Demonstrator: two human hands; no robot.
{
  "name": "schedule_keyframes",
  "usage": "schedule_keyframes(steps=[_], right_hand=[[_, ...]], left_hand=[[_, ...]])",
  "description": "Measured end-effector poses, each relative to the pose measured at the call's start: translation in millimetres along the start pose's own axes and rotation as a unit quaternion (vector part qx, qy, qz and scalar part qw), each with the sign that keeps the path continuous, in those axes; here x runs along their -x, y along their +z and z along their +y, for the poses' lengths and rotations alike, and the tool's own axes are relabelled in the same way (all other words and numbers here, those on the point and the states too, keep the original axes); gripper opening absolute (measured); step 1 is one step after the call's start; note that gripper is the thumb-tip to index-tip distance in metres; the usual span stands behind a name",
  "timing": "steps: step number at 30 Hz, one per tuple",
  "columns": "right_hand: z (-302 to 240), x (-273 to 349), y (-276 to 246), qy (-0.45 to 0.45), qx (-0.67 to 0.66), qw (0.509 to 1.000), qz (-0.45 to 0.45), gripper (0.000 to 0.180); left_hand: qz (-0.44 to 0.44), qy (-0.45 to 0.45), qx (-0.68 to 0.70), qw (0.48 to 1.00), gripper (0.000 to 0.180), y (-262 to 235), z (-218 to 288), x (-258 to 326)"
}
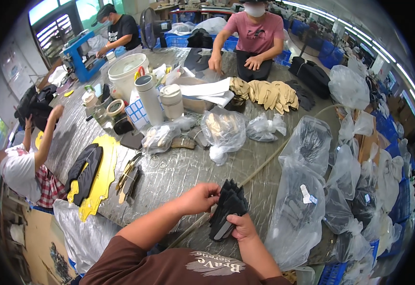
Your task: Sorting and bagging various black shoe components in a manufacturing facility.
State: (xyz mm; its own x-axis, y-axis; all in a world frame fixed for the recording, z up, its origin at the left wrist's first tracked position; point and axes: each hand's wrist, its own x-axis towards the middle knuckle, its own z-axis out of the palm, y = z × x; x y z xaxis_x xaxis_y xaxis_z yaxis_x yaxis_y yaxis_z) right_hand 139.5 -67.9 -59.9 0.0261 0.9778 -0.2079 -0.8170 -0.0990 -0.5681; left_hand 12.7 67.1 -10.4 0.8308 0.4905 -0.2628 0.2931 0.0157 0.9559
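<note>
A fanned stack of thin black cut pieces (229,205) is held up over the near edge of the table, in front of my chest. My right hand (243,227) grips the stack from its lower right, thumb across the front piece. At the upper left edge of the stack, my left hand (201,198) is closed in a pinch on the black pieces; how many it pinches I cannot tell. A large clear plastic bag (296,209) of dark pieces lies to the right. Left of my hands is a small bundle of dark and tan strips (129,178).
Yellow sheet material (104,175) carries black sole-shaped pieces (85,167). Farther back stand a grey tumbler (149,99), a white bucket (128,69), knotted bags (224,128) and tan pieces (269,94). A hose (269,160) crosses the table. Three people work around it.
</note>
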Motion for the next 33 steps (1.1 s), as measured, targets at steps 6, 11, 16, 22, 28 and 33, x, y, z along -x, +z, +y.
schedule_keyframes(steps=[6,11,16,22,28,33], right_hand=[[0,6,-18,0.012,-0.149,0.988,-0.033,0.072],[-24,22,-10,0.009,-0.025,0.999,-0.038,0.07],[-51,18,9,-0.087,0.104,0.991,-0.005,0.069],[-34,4,30,-0.075,0.737,0.659,0.13,0.064],[-52,0,-9,-0.134,0.649,0.709,0.241,0.069],[-48,19,12,-0.08,0.715,0.641,0.269,0.067]], left_hand=[[-0.146,-0.057,0.368,0.916,0.016,-9,-19,-3],[-0.101,-0.054,0.271,0.956,0.021,-27,-32,7],[-0.172,-0.095,0.212,0.957,0.02,-57,-40,5],[-0.245,0.16,0.153,0.944,0.04,-11,31,7],[-0.236,0.153,-0.524,0.804,0.049,8,50,27],[-0.145,0.075,-0.424,0.891,0.042,-11,23,27]])
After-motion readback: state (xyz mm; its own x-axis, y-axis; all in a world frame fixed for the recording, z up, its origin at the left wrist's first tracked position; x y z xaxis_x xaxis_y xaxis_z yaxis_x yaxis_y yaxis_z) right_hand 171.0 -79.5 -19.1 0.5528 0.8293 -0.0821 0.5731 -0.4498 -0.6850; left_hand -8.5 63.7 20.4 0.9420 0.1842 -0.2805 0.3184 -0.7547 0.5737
